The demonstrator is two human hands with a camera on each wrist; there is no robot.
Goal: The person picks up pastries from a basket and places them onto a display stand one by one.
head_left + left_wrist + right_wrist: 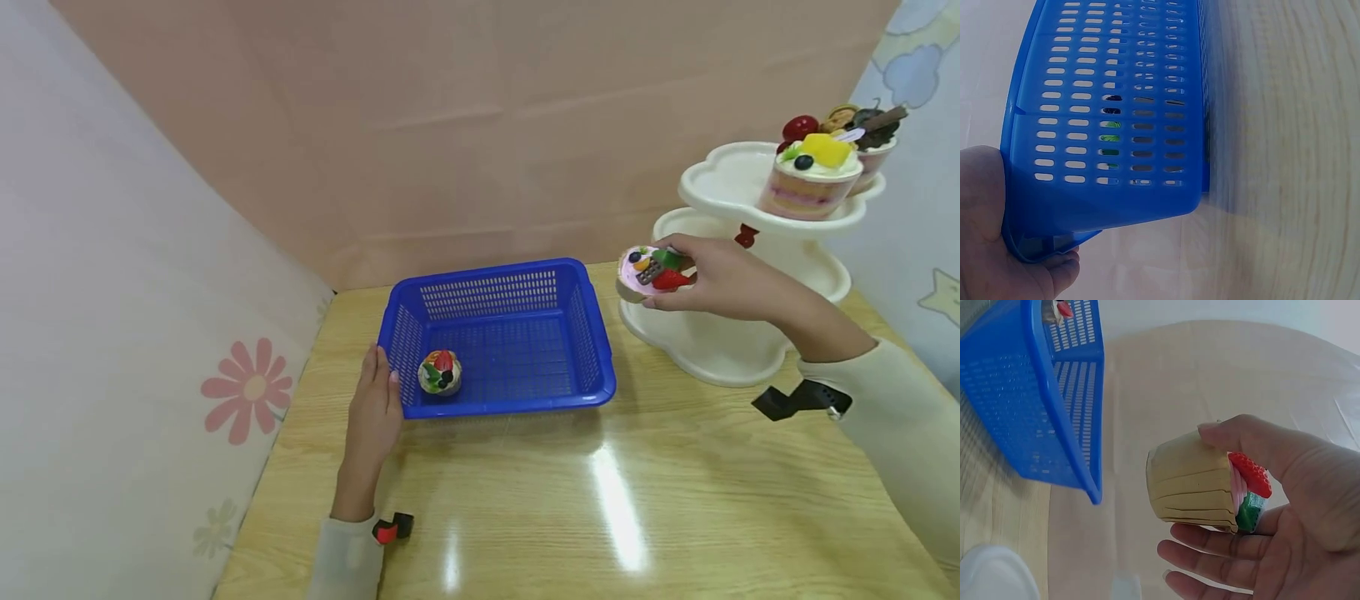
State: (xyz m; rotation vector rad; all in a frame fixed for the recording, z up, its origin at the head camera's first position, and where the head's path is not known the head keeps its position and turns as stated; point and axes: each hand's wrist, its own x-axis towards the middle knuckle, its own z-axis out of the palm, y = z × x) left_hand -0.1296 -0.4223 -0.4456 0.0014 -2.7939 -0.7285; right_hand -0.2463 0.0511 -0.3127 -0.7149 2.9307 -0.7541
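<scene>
While I watch through the feeds, this is how the scene reads to me:

Right hand (723,279): I see it raised above the table (675,500) near the right edge, thumb and fingers curled around a pink cupcake (651,272), pinching it at the sides of its tan paper cup.
Pink cupcake: tipped on its side in that grip, its pink frosting with a strawberry, a green leaf and a dark waffle piece facing left toward the basket; it hangs clear of the table, between the basket's right rim and the dessert stand.
Left hand (375,408): it rests flat on the table with straight fingers lying against the blue basket (517,333) at its front-left corner; the wrist view shows the palm pressed to the basket's wall.
Blue basket: slotted plastic, standing on the table toward the back edge, left of centre.
Small cupcake (440,372): upright inside the basket in the front-left corner, close to my left fingertips but with the wall between them.
Dessert stand (720,350): white, tiered, at the back-right corner of the table.
Top tier: holds two layered dessert cups (813,179) with fruit toppings, touching each other.
</scene>
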